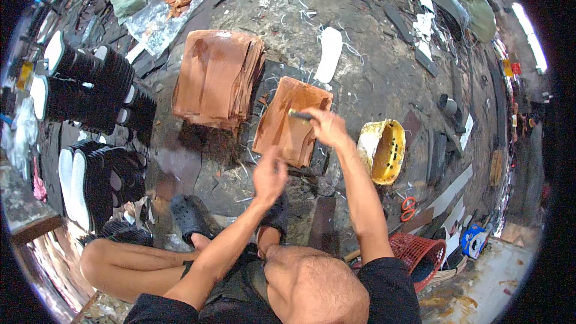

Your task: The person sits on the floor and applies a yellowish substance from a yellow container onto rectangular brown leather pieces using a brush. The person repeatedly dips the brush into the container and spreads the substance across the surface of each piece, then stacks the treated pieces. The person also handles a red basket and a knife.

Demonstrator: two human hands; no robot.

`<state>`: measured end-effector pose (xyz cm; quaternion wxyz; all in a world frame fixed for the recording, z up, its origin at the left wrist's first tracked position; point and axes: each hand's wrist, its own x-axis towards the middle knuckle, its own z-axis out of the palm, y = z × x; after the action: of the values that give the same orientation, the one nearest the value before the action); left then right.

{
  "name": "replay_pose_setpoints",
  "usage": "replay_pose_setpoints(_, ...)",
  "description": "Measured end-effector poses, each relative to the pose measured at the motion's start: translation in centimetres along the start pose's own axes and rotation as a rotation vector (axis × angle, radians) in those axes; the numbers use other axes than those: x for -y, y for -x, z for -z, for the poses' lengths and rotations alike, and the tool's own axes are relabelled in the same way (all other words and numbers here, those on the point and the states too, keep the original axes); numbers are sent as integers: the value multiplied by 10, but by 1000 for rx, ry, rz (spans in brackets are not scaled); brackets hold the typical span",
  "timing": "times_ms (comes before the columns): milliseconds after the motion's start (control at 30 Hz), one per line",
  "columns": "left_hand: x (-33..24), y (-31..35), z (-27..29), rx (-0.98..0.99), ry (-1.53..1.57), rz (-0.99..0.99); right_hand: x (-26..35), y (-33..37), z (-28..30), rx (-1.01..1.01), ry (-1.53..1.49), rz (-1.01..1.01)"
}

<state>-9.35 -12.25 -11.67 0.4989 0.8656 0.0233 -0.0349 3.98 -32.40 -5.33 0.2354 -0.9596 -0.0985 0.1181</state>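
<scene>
My right hand (329,127) wraps one brush (302,116) over one sheet (284,130)! Left hand (270,177) blurs half-curled at its near edge, hold unclear.

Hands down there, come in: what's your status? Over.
Right hand gripping brush over brown sheet. Left hand by sheet's near edge, blurred, contact unclear. Yellow-stained tub off to the right, apart from sheet, not blocking it.

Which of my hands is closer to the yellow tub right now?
Right. Your right hand, holding a brush, is left of the yellow tub; your left hand is farther left, by the near edge of the brown sheet.
</scene>
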Motion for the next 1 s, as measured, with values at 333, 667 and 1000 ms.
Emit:
replay_pose_setpoints(333,-6,-26,38,-137,-123,321,58,117,-65,-109,144,276)
replay_pose_setpoints(667,-87,-60,41,-382,795,9,66,164,-41,-139,73,275)
replay_pose_setpoints(1000,-20,-138,216,-713,747,350,96,177,34,-434,-254,176)
